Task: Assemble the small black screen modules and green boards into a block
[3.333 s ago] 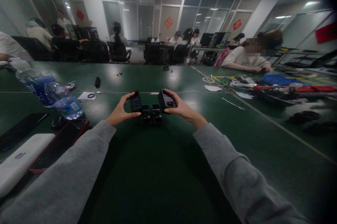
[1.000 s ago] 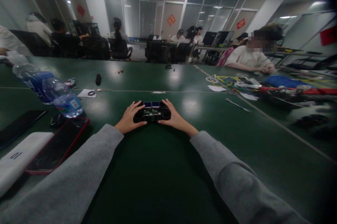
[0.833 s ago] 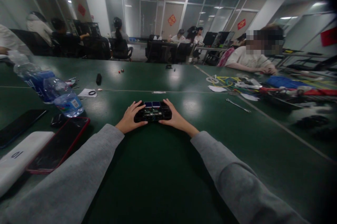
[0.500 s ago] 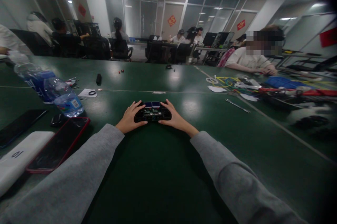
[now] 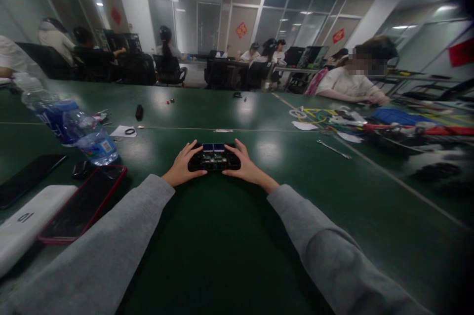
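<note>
Held between both hands is a black handheld electronic device [image 5: 215,158] with rounded ends, an exposed circuit board in its middle and two small dark screens along its top edge. My left hand [image 5: 184,163] grips its left end, thumb at the near edge and fingers over the far side. On the opposite end, my right hand [image 5: 242,163] holds it the same way, with the thumb near the lower edge. The device is over the green table [image 5: 218,236]; whether it rests on the surface I cannot tell. Its underside is hidden.
Left of me are plastic bottles [image 5: 94,137], a red-edged phone [image 5: 85,204], a white power bank [image 5: 31,221] and a dark phone [image 5: 29,177]. To the right lie a wrench [image 5: 333,149] and tangled cables [image 5: 314,115]. A person [image 5: 344,80] sits across the table.
My thumbs and fingers shift very slightly on the device, and the right fingertips reach a little further inward. The device stays in the same place.
</note>
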A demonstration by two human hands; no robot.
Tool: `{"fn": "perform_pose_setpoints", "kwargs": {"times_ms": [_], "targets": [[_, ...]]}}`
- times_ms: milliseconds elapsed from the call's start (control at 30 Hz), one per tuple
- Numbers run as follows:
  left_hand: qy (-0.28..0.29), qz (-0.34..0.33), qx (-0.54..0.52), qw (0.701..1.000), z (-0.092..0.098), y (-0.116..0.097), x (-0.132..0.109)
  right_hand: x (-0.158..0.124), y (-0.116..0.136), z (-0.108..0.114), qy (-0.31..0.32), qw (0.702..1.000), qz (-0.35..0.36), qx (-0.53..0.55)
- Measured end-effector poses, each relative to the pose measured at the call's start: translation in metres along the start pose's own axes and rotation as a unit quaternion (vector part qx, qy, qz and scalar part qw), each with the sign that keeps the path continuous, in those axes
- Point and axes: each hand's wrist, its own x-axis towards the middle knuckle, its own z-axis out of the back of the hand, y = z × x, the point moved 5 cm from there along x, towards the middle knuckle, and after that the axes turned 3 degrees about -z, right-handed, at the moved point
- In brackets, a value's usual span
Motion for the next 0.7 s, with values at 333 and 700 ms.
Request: {"fn": "perform_pose_setpoints", "kwargs": {"times_ms": [333, 700], "targets": [[-0.160, 0.129, -0.178, 0.962, 0.021, 0.016, -0.005, -0.010, 0.003, 0.005, -0.097, 0.994, -0.054, -0.006], [-0.218, 0.205, -0.248, 0.921, 0.022, 0.031, -0.010, -0.028, 0.032, 0.010, -0.145, 0.988, -0.043, -0.035]]}}
